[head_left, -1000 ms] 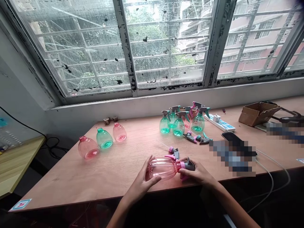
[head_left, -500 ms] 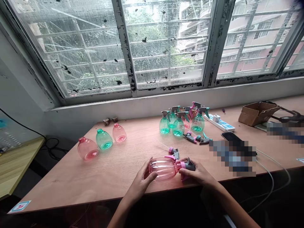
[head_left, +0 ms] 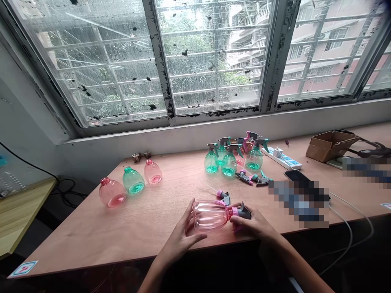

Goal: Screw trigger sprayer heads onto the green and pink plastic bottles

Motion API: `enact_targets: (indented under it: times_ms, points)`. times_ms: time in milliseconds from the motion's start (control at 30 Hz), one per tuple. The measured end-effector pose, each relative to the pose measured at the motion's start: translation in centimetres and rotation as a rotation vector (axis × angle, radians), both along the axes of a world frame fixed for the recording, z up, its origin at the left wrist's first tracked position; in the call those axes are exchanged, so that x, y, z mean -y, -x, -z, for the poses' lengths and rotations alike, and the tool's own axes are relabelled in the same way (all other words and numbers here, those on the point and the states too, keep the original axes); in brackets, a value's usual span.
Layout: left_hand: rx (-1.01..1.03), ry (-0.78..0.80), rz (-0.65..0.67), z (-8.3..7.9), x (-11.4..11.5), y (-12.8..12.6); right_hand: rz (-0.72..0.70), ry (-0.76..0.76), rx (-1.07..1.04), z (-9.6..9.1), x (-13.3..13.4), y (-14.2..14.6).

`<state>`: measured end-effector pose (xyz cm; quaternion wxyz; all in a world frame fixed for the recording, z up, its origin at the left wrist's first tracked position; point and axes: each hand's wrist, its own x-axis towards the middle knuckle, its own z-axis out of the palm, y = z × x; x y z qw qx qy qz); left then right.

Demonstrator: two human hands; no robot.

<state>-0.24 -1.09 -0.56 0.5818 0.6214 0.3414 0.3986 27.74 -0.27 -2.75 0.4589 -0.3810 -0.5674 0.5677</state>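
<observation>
A clear pink spray bottle (head_left: 210, 215) lies on its side just above the table's front edge, base to the left. My right hand (head_left: 255, 221) is closed around its grey and pink spray head (head_left: 241, 212) at the neck. My left hand (head_left: 186, 232) is open around the base, thumb stretched out below the bottle and fingers spread at its far left side; whether they touch it is hard to tell. Just behind the bottle lies a loose grey and pink spray head (head_left: 224, 196) with its thin tube.
To the left stand two pink bottles (head_left: 112, 193) (head_left: 152, 172) and a green bottle (head_left: 133, 180) without heads. Several green spray bottles (head_left: 229, 162) cluster at the back. Near them lie loose spray heads (head_left: 262, 179), a power strip (head_left: 284, 158), a phone (head_left: 302, 181) and a cardboard box (head_left: 328, 146).
My left hand has loosened: its thumb has come off the bottle's side and now extends below it. The bottle has shifted slightly, while my right hand keeps its grip on the spray head.
</observation>
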Motion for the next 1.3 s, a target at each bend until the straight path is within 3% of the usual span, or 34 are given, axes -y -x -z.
enact_targets:
  times_ms: [467, 733, 933, 1167, 1300]
  points:
    - [0.010, 0.018, 0.038, -0.2, 0.0, -0.1, 0.030, 0.003, -0.040, -0.5, 0.5, 0.0]
    - [-0.071, 0.038, -0.018, -0.4, 0.1, -0.1, 0.005, 0.000, -0.026, -0.7, 0.5, 0.0]
    - [-0.128, -0.047, -0.029, -0.4, 0.3, 0.0, 0.018, 0.004, -0.030, -0.7, 0.5, 0.0]
    - [-0.088, 0.024, 0.006, -0.4, 0.5, 0.1, 0.005, -0.012, 0.006, -1.1, 0.8, 0.1]
    - [-0.093, -0.048, 0.004, -0.3, 0.3, 0.0, -0.005, -0.001, -0.002, -1.2, 0.8, 0.1]
